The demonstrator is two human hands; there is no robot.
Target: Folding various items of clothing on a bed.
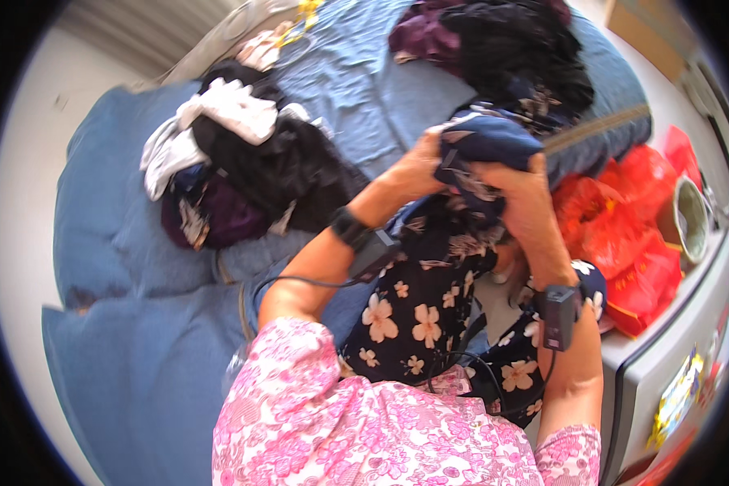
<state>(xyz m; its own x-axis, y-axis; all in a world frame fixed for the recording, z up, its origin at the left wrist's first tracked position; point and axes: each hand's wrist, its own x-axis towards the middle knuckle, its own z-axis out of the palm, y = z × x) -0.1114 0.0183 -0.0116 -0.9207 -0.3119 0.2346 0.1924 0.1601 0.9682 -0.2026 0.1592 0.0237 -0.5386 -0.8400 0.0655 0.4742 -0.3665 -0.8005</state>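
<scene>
A bunched navy garment with a pale leaf-like print [488,142] is held up in front of me between both hands. My left hand [427,162] grips its left side, the fingers partly hidden by the cloth. Fingers curled into the lower right of the fabric, my right hand [520,188] holds the other side. Beneath them, dark patterned cloth hangs down over my flowered trousers [413,320]; I cannot tell whether it belongs to the same garment.
On the blue-covered sofa [146,340], a pile of black, white and purple clothes [259,170] lies to the left. Another dark clothes heap [518,57] sits at the far right. Red plastic bags [624,235] stand right, beside a grey-white cabinet [632,364].
</scene>
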